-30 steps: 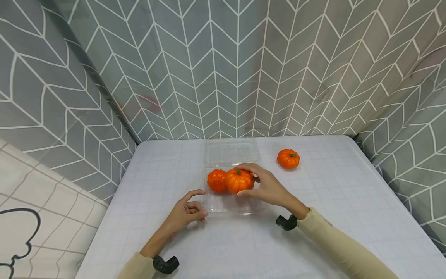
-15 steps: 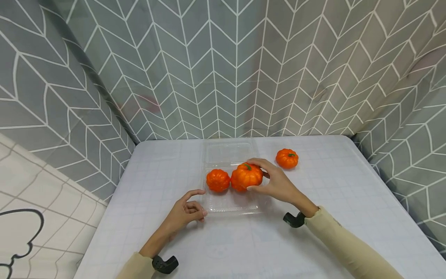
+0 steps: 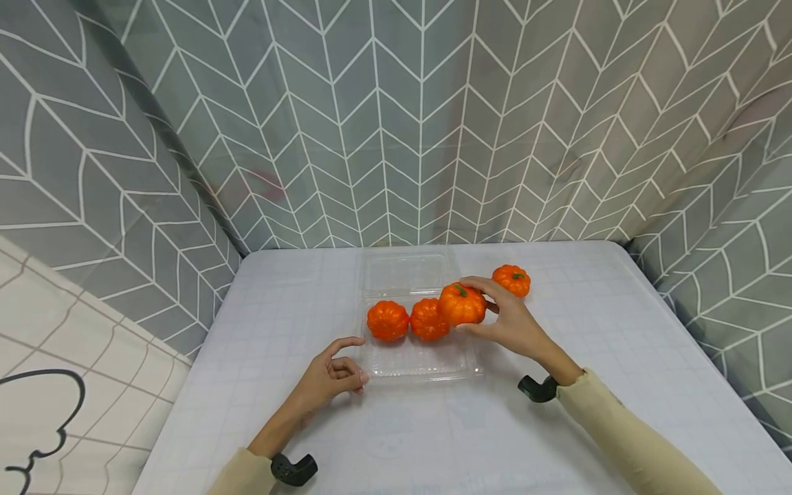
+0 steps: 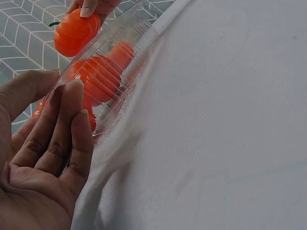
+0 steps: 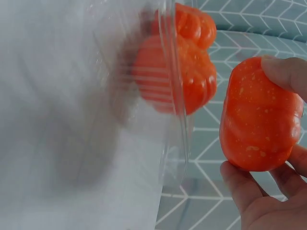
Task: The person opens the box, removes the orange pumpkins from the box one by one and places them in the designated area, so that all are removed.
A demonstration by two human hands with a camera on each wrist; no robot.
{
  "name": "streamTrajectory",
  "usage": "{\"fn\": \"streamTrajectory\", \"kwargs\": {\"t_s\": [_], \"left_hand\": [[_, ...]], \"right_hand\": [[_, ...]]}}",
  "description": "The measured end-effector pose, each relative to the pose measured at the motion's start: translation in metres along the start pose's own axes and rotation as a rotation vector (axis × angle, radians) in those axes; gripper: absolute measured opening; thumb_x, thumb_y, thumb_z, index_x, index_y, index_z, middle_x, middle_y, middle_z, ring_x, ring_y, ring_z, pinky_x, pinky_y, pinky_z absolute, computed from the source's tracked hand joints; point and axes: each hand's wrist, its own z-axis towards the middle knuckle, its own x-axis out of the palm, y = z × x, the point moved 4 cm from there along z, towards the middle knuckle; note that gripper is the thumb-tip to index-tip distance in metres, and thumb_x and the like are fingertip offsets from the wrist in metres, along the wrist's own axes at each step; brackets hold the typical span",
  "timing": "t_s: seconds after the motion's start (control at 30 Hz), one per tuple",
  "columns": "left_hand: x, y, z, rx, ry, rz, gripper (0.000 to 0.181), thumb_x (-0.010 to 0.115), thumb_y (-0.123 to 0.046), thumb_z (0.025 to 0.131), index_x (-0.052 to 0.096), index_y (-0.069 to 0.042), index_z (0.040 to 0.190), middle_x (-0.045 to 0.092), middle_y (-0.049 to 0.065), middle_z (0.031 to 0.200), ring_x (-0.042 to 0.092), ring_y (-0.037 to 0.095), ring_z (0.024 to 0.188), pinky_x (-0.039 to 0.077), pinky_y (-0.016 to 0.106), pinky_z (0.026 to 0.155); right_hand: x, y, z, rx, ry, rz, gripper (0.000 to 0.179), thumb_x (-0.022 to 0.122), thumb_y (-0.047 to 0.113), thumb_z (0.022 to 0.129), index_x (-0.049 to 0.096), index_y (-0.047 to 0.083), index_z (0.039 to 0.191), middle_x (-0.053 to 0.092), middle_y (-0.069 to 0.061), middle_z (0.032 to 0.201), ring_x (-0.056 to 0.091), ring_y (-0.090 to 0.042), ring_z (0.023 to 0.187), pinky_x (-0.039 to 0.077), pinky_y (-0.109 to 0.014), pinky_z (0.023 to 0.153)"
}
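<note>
My right hand (image 3: 510, 326) grips a small orange toy pumpkin (image 3: 460, 304) with a green stem, thumb on one side and fingers on the other. It is held up over the right part of a clear plastic clamshell container (image 3: 402, 364). Inside the container sit two similar pumpkins side by side, a left pumpkin (image 3: 388, 321) and a right pumpkin (image 3: 428, 320). At the container's left edge my left hand (image 3: 337, 375) pinches the rim between thumb and curled fingers, as the left wrist view shows. The right wrist view shows the held pumpkin (image 5: 259, 115) from below, apart from the container.
Another orange pumpkin (image 3: 512, 280) lies on the white-covered table (image 3: 297, 295) at the back right, partly behind my right hand. The container's open lid (image 3: 405, 273) lies flat toward the back. Grey chevron-patterned curtains (image 3: 396, 137) stand behind the table.
My right hand has moved right, lifting its pumpkin up from the others. The right pumpkin in the container now shows separately. My left hand has stayed put.
</note>
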Motion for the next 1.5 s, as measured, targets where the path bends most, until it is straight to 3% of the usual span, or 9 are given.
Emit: {"fn": "streamTrajectory", "kwargs": {"t_s": [0.2,0.47,0.63,0.87,1.5], "left_hand": [[0.0,0.001,0.001,0.0,0.003,-0.004,0.074,0.081,-0.009,0.09,0.041,-0.008,0.152,0.069,0.013,0.091,0.072,0.027,0.079,0.062,0.04,0.079],[0.0,0.001,0.001,0.0,-0.001,-0.001,0.074,0.082,-0.01,0.089,0.041,-0.008,0.151,0.069,0.013,0.091,0.072,0.027,0.079,0.062,0.04,0.078],[0.001,0.0,0.0,-0.003,-0.001,0.0,0.075,0.082,-0.01,0.089,0.041,-0.008,0.152,0.068,0.013,0.091,0.071,0.027,0.079,0.062,0.04,0.078],[0.001,-0.001,0.0,-0.004,-0.009,0.0,0.075,0.082,-0.009,0.089,0.041,-0.008,0.152,0.068,0.012,0.09,0.071,0.026,0.078,0.062,0.039,0.078],[0.002,-0.001,-0.001,0.009,0.001,0.008,0.075,0.081,-0.009,0.09,0.04,-0.008,0.152,0.069,0.013,0.091,0.071,0.025,0.078,0.062,0.038,0.077]], "right_hand": [[-0.012,-0.009,-0.005,0.015,-0.037,-0.037,0.074,0.091,0.011,0.08,0.056,0.015,0.145,0.053,-0.006,0.148,0.054,-0.031,0.131,0.049,-0.05,0.104],[-0.03,-0.025,-0.012,0.063,-0.072,-0.056,0.073,0.089,0.023,0.083,0.054,0.018,0.147,0.05,-0.006,0.15,0.051,-0.031,0.134,0.047,-0.048,0.106],[-0.042,-0.035,-0.018,0.105,-0.103,-0.043,0.073,0.09,0.019,0.083,0.054,0.019,0.147,0.046,-0.005,0.153,0.046,-0.032,0.14,0.045,-0.053,0.107],[-0.058,-0.045,-0.023,0.159,-0.147,-0.069,0.075,0.09,0.02,0.083,0.052,0.019,0.148,0.046,-0.005,0.154,0.043,-0.03,0.141,0.044,-0.05,0.108],[-0.093,-0.076,-0.036,0.258,-0.219,-0.139,0.078,0.085,0.013,0.087,0.044,0.009,0.153,0.039,-0.02,0.156,0.038,-0.043,0.139,0.038,-0.065,0.107]]}}
